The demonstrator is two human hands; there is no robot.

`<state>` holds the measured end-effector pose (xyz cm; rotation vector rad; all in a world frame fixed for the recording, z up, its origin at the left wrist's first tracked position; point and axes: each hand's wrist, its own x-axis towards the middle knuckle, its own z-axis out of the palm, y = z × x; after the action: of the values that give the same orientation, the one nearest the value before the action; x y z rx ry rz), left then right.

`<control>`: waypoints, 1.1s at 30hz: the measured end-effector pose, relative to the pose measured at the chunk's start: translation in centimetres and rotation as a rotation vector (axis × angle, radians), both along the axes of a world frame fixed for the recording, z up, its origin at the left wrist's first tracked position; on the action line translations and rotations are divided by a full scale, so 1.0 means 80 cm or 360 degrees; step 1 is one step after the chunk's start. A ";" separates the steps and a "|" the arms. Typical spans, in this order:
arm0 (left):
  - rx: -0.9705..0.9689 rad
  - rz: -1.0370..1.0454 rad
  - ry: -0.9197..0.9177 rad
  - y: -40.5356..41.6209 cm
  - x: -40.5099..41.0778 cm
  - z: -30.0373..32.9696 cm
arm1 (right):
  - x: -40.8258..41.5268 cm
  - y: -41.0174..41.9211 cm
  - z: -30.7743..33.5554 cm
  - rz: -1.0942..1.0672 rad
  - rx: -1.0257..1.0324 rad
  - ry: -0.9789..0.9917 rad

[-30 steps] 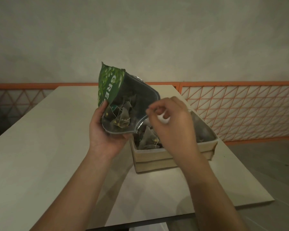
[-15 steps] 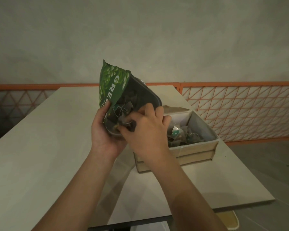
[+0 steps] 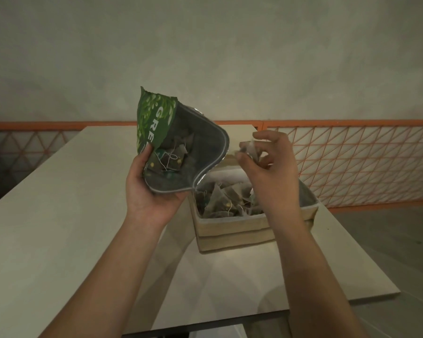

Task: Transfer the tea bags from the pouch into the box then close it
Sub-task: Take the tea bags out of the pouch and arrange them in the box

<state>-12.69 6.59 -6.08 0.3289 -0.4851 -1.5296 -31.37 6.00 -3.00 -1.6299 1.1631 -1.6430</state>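
Head view: left hand (image 3: 154, 191) grips the pouch (image 3: 181, 152), mouth tilted open toward the box (image 3: 232, 230) on the worktop (image 3: 59, 215). Right hand (image 3: 266, 167) pinches one tea bag (image 3: 248, 150) above the box, between pouch mouth and far wall. More bags in pouch and box. Risks: string snags on fingers at release, so the bag drags out; pouch tilts further, loose bags spill past the rim.

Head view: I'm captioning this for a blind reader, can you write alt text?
A person's left hand holds an open green tea pouch with tea bags inside, tilted over an open box of pyramid tea bags on a pale table. The right hand pinches one tea bag above the box.
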 end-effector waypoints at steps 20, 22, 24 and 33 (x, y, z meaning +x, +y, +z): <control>-0.0002 -0.0003 0.0009 0.007 0.011 -0.002 | 0.029 -0.032 -0.026 -0.0034 -0.0010 0.0559; 0.0010 0.0002 0.0011 0.007 0.009 -0.001 | 0.034 -0.020 -0.013 0.0006 -0.0059 0.0298; 0.0016 0.0001 0.0010 0.007 0.007 -0.003 | 0.039 -0.011 -0.002 0.0132 -0.0062 0.0096; -0.0190 -0.0020 -0.0039 0.013 0.004 0.008 | 0.053 0.005 -0.001 -0.0116 -0.0742 0.0073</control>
<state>-12.36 7.67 -5.40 0.2526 -0.5957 -1.5030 -27.11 6.37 -3.05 -1.9283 0.9115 -2.0456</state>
